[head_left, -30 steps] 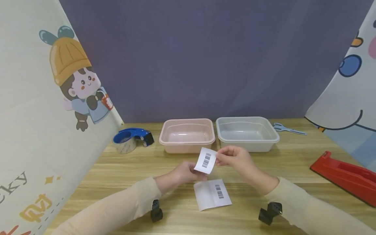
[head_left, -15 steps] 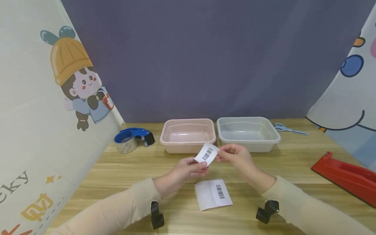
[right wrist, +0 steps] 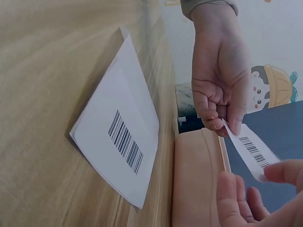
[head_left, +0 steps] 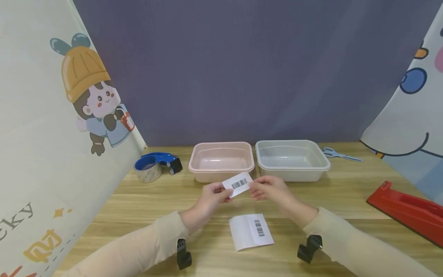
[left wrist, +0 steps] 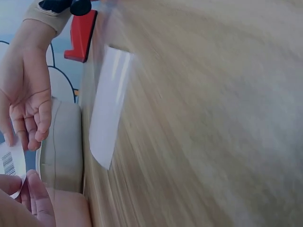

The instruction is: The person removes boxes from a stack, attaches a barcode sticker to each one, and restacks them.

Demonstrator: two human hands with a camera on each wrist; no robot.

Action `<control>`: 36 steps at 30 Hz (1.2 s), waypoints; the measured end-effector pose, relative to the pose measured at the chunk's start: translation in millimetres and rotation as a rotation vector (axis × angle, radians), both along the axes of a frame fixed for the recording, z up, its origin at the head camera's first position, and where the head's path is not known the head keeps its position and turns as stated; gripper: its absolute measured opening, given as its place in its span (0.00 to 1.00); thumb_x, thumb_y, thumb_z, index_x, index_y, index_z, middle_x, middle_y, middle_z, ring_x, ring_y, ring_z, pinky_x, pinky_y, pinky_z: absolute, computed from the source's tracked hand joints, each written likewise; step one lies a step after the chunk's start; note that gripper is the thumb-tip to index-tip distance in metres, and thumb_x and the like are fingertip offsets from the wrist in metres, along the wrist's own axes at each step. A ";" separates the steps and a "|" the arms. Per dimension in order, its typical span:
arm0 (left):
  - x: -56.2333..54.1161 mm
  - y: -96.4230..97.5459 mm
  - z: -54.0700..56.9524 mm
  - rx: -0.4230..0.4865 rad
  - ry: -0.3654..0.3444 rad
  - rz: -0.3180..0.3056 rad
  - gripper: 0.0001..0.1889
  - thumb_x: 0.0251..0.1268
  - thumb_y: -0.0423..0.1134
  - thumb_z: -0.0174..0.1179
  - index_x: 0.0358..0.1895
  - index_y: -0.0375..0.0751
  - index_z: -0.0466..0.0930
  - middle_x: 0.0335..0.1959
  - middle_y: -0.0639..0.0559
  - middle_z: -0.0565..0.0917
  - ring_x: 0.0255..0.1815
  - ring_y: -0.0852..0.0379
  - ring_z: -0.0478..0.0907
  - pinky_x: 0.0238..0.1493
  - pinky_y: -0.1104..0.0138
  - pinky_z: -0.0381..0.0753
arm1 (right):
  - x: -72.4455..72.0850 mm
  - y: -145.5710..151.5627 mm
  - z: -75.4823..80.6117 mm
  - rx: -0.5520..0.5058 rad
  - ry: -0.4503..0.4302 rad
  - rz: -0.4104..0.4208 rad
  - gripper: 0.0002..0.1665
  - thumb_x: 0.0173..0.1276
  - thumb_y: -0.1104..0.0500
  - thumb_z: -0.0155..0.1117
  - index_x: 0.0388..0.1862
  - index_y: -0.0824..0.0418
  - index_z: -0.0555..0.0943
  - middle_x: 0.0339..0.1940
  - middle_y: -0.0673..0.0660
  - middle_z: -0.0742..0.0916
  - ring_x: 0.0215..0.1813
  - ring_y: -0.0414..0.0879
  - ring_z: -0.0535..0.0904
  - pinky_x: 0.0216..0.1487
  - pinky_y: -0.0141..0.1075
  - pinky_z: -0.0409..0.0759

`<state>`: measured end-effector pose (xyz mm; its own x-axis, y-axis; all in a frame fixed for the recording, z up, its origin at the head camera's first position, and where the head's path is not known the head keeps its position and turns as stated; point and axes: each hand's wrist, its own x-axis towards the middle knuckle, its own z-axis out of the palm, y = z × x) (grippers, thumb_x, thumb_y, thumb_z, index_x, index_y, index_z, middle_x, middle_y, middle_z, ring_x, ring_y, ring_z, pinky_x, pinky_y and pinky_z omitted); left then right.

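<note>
Since the earlier frame, the small label (head_left: 238, 184) is turning nearer level and your left hand (head_left: 209, 197) is easing leftward. That hand is pinching the label's left corner, thumb on top; the label is hanging between your hands, above the table (head_left: 152, 215), with the barcoded sheet (head_left: 247, 232) lying closer to you. Your right hand (head_left: 272, 191) is pinching the right end. Probably best: keeping thumbs off the print, not pulling taut.
</note>
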<state>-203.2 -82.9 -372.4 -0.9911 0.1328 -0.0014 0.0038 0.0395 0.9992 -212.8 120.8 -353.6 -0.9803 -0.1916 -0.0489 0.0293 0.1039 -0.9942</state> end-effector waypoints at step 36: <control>-46.4 -34.5 -13.5 -0.135 -0.094 0.239 0.12 0.60 0.29 0.64 0.44 0.25 0.81 0.39 0.34 0.85 0.23 0.61 0.80 0.33 0.70 0.86 | -62.3 -51.2 -25.0 0.070 -0.223 0.045 0.14 0.63 0.62 0.67 0.38 0.75 0.81 0.21 0.57 0.86 0.21 0.42 0.82 0.30 0.34 0.87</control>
